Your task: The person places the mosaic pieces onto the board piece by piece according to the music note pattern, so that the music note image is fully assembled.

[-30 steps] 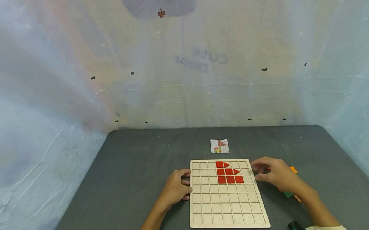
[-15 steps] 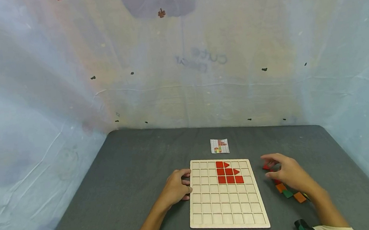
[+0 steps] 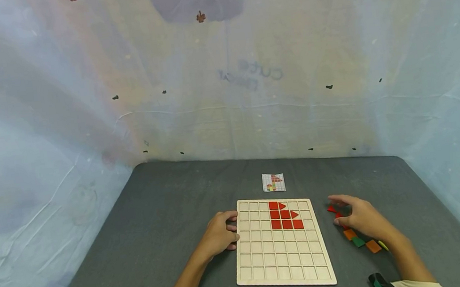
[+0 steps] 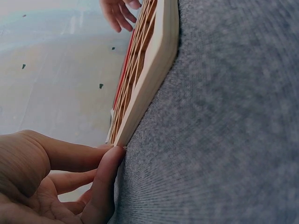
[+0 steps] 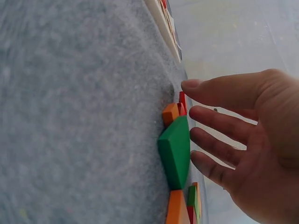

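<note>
A pale wooden grid board (image 3: 283,272) lies flat in the head view, with red squares (image 3: 287,224) and red pointed pieces (image 3: 294,214) set in its upper cells. My left hand (image 3: 219,233) holds the board's left edge; the left wrist view has thumb and fingertip meeting at the board's side (image 4: 152,77). To the right of the board, my right hand (image 3: 364,217) hovers over loose tiles with fingers spread and nothing between them. Under and beside it are red pieces (image 3: 332,208), orange tiles (image 3: 373,246) and a green tile (image 5: 175,151). The palm partly hides this group.
Behind the board lies a small printed card (image 3: 273,182) with a coloured grid pattern. A yellow piece (image 3: 383,245) sits by the right forearm. The grey table (image 3: 184,191) meets a hanging pale sheet (image 3: 228,129) at its back and sides.
My right hand has drawn back from the board's right edge to above the loose tiles, uncovering several of them. The left hand and the board have stayed put.
</note>
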Motion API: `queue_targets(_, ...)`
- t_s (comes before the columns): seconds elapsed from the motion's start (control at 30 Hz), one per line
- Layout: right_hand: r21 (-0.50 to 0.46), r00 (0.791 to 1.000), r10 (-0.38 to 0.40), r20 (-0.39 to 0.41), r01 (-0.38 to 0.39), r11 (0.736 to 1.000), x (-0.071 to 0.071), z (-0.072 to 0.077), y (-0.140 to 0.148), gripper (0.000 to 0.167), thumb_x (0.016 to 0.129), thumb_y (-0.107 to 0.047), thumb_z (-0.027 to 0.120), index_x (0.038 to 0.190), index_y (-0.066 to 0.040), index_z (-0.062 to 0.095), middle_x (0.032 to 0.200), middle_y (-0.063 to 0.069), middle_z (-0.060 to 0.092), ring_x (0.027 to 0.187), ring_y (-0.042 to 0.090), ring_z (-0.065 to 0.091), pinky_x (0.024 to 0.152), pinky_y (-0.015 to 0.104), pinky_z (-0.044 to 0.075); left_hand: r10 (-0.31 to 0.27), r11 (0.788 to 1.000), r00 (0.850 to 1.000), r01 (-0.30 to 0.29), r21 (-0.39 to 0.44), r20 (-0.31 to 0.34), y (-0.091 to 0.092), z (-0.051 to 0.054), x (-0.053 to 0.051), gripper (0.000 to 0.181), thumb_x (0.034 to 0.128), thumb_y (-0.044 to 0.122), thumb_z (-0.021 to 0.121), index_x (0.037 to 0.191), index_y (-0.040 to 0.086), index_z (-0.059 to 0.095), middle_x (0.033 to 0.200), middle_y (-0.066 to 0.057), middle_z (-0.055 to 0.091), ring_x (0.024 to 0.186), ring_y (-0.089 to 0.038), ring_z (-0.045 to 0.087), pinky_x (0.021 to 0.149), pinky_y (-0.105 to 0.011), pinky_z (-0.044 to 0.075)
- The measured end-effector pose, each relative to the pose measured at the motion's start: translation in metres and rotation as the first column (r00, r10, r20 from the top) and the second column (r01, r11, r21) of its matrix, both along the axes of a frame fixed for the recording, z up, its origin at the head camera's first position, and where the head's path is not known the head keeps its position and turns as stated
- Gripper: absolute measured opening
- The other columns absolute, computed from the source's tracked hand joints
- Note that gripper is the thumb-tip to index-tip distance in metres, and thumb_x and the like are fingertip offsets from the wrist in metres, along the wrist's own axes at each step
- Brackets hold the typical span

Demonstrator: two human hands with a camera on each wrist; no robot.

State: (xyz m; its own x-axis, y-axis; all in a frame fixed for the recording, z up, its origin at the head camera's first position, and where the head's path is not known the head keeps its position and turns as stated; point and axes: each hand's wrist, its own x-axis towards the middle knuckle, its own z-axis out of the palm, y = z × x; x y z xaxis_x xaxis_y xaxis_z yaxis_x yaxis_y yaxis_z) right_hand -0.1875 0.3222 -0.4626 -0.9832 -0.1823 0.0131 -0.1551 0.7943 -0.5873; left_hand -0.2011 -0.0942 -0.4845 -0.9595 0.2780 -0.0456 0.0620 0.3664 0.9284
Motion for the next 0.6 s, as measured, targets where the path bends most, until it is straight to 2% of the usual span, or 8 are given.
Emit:
queue_targets(0.07,0.002,1.0,-0.003,0.014,0.003,1.0,-0.0011,-0.0015,0.0001,0.067,0.089,-0.021,0.086,0.148,-0.003,0.059,0.139,0.022,0.066,0.128,0.046,0.061,0.1,0.066,0.052,0.001,1.0,1.0,-0.001,0.002,0.002,-0.0001,0.0003,0.0001,0.063,0.0819,-0.012,0.074,0.143,-0.005,0.06,0.128,-0.018,0.057,0.102,-0.026,0.064,0.057,-0.034,0.064)
queue_targets(0.17,0.004,1.0,-0.003,0.018,0.003,1.0,-0.0022,-0.0032,-0.0006,0.063,0.088,-0.019,0.086,0.145,-0.003,0.062,0.138,0.021,0.067,0.127,0.045,0.061,0.102,0.068,0.05,-0.001,1.0,1.0,0.001,0.004,0.004,-0.0002,0.0009,0.0004,0.063,0.082,-0.012,0.074,0.143,-0.004,0.06,0.128,-0.018,0.057,0.103,-0.025,0.064,0.057,-0.034,0.064)
queue_targets(0.43,0.021,1.0,0.001,0.004,-0.001,1.0,-0.0027,-0.0043,-0.0059,0.054,0.087,-0.015,0.087,0.137,-0.006,0.068,0.117,0.004,0.074,0.108,0.029,0.066,0.091,0.056,0.054,-0.007,1.0,1.0,0.008,-0.002,0.004,-0.001,0.0011,0.001,0.062,0.0829,-0.012,0.074,0.143,-0.005,0.06,0.128,-0.018,0.057,0.103,-0.025,0.064,0.058,-0.034,0.064)
queue_targets(0.6,0.028,1.0,0.007,0.004,-0.007,1.0,-0.0034,-0.0035,-0.0062,0.054,0.086,-0.016,0.088,0.135,-0.005,0.07,0.115,0.006,0.073,0.108,0.03,0.066,0.092,0.059,0.054,-0.011,1.0,1.0,0.011,0.005,0.002,-0.0012,0.0009,0.0005,0.062,0.0825,-0.012,0.073,0.143,-0.005,0.06,0.128,-0.019,0.057,0.102,-0.025,0.064,0.057,-0.034,0.064)
